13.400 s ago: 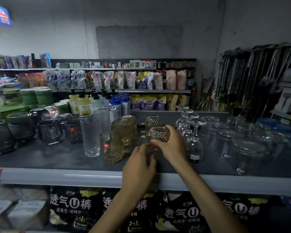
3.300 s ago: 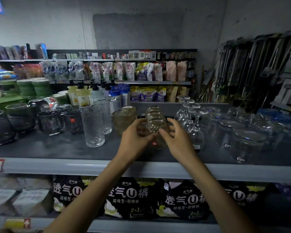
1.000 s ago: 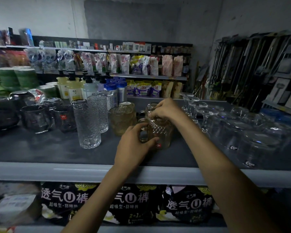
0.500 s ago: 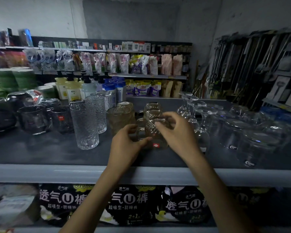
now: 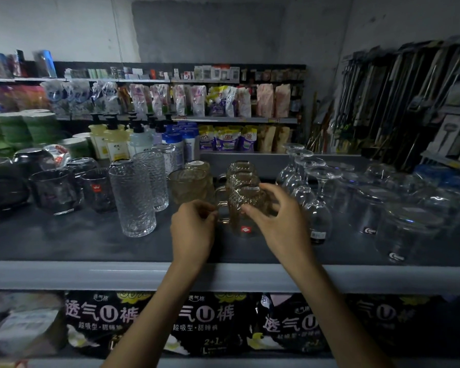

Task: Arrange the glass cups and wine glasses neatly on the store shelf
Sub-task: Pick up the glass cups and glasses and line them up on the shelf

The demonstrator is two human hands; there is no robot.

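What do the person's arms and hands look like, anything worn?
The left hand and right hand wear no gloves, and no watch, bracelet or ring shows. Both arms are bare, with no sleeve in view. Dim light could hide small marks.

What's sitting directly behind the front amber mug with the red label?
Two more amber mugs in a line toward the grey backboard. Their bases are hidden by the front mug and right hand.

On my feed I count three amber handled mugs (image 5: 237,221) in one row, two amber cups (image 5: 187,185) without handles, at least three tall textured tumblers (image 5: 132,200), four upturned wine glasses (image 5: 318,216) and three dark glass cups (image 5: 55,191)
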